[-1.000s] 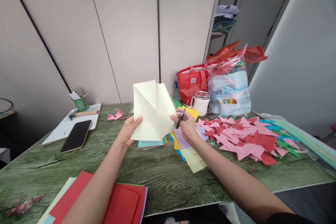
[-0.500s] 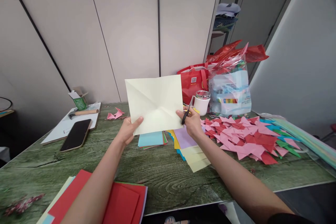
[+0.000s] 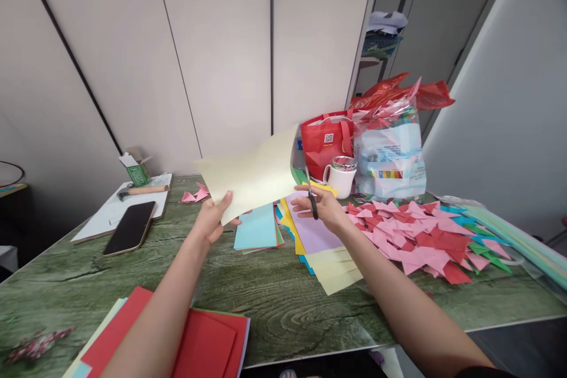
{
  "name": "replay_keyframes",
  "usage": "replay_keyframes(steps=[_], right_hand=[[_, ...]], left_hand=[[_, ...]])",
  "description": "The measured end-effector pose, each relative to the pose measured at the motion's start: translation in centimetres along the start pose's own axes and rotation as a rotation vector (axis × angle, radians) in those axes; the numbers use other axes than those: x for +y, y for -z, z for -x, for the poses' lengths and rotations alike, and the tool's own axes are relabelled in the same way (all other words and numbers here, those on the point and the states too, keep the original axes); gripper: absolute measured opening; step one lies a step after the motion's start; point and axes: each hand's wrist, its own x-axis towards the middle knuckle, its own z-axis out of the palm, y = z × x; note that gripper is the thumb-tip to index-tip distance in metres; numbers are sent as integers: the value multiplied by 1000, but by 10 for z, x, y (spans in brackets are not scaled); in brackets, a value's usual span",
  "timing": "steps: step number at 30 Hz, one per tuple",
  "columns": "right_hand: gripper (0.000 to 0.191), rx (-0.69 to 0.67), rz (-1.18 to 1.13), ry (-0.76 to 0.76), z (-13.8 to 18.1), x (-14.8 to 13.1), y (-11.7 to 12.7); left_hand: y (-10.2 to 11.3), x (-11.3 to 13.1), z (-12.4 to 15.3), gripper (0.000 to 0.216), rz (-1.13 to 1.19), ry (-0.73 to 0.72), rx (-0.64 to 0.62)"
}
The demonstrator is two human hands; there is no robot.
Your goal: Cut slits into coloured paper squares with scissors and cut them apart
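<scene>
A pale yellow sheet of paper (image 3: 252, 174) is up in the air over the table, tilted and curving at its right side. My left hand (image 3: 215, 215) pinches its lower left corner, thumb on top and fingers beneath. Just off the sheet's right edge, my right hand (image 3: 325, 207) holds scissors (image 3: 314, 204) with black handles, their blades pointing upward; its fingers are partly spread. Below the sheet lie a stack of small light blue squares (image 3: 256, 229) and a fan of purple, yellow and cream sheets (image 3: 314, 230).
Folded pink and red paper pieces (image 3: 416, 236) are heaped at right. Behind them stand a white mug (image 3: 342, 178), a red bag (image 3: 325, 144) and a filled plastic bag (image 3: 390, 153). A phone (image 3: 130, 227) and hammer (image 3: 144, 190) lie left. Red sheets (image 3: 208, 342) are at the near edge.
My right hand has let go of the sheet's right side and keeps the scissors. The sheet has tipped from upright to slanted, still in my left hand.
</scene>
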Motion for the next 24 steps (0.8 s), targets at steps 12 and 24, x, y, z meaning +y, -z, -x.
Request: replay_keyframes(steps=[12, 24], right_hand=[[35, -252, -52, -10, 19, 1, -25], [36, -416, 28, -242, 43, 10, -57]], left_hand=[[1, -7, -4, 30, 94, 103, 91], [-8, 2, 3, 32, -19, -135, 0]])
